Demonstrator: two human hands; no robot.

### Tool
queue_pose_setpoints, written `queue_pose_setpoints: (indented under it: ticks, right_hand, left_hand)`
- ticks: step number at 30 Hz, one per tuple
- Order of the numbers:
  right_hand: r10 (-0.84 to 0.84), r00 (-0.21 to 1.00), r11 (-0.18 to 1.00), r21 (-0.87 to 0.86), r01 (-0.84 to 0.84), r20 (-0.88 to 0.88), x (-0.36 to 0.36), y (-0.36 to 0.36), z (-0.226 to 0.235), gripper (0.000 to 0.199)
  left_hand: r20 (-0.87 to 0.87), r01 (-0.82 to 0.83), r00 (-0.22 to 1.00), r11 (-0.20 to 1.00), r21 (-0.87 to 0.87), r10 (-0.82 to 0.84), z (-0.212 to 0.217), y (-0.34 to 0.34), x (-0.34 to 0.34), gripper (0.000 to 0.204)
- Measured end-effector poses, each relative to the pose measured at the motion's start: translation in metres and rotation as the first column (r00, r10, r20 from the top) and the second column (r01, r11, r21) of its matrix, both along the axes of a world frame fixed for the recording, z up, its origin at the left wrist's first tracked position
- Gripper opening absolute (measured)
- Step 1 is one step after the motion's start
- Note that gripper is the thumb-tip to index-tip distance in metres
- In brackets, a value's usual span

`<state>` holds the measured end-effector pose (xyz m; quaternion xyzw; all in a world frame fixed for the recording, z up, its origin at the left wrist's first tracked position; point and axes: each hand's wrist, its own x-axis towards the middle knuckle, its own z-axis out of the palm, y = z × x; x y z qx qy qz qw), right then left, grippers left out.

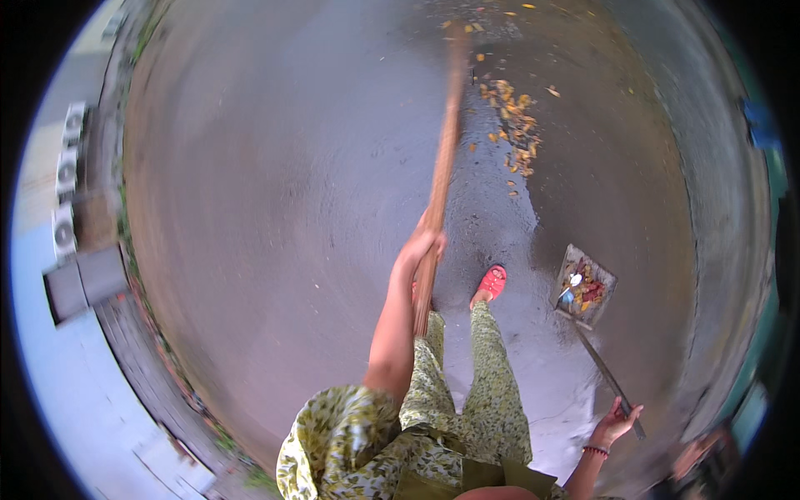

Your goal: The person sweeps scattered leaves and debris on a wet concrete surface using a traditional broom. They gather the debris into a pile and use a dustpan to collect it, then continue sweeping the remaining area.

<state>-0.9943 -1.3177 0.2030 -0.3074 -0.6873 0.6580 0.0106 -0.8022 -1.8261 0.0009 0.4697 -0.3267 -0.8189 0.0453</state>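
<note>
Reading the view as a clock face, outdoor air-conditioner units [64, 232] line the left edge between nine and ten, beyond wet pavement [233, 208]. Near the centre, the left hand [427, 242] has its fingers wrapped around a long brown broom [448, 142], its blurred far end just past twelve. One red sandal [493, 283] shows toward four, and fallen yellow leaves [522, 125] lie between one and two. The dustpan [606, 292] sits just past three, with mixed litter [593, 292] inside; toward half past four, the right hand [615, 423] has its fingers curled round the dustpan handle [607, 372]. A hard broom stroke could scatter the leaves, wet ground might make them cling or a foot slip, and a twisted handle could spill the litter. Counted: three units, one broom, two sandals (one mostly hidden), one dustpan; leaves, dozens, too overlapped to number.
</note>
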Motion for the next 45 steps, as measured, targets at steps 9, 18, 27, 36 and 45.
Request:
queue_pose_setpoints:
  ticks: [9, 18, 27, 36, 45]
  right_hand:
    - [-0.181, 0.983, 0.954, -0.245, 0.170, -0.023, 0.001, 0.073, -0.123, 0.031]
    - [-0.435, 0.901, 0.893, -0.127, 0.433, 0.014, -0.023, -0.001, -0.124, 0.032]
    - [-0.842, 0.537, 0.539, -0.102, 0.836, -0.047, 0.026, -0.031, -0.144, 0.039]
    - [-0.856, 0.428, 0.437, 0.035, 0.899, -0.290, 0.086, -0.120, -0.114, 0.055]
    - [-0.828, 0.521, 0.478, 0.222, 0.850, -0.207, 0.137, -0.167, -0.115, 0.031]
  left_hand:
    - [0.179, -0.567, 0.769, 0.525, 0.634, 0.614, -0.018, 0.151, -0.051, 0.015]
    - [0.023, -0.273, 0.957, 0.868, 0.415, 0.290, -0.036, 0.029, -0.235, 0.023]
    - [0.221, 0.650, 0.625, 0.656, 0.383, -0.749, -0.033, -0.046, -0.224, 0.035]
    - [0.129, 0.996, 0.072, 0.077, 0.037, -0.989, -0.178, -0.069, -0.264, 0.030]
    - [0.448, 0.720, 0.626, 0.694, -0.017, -0.638, -0.076, -0.365, -0.244, 0.051]
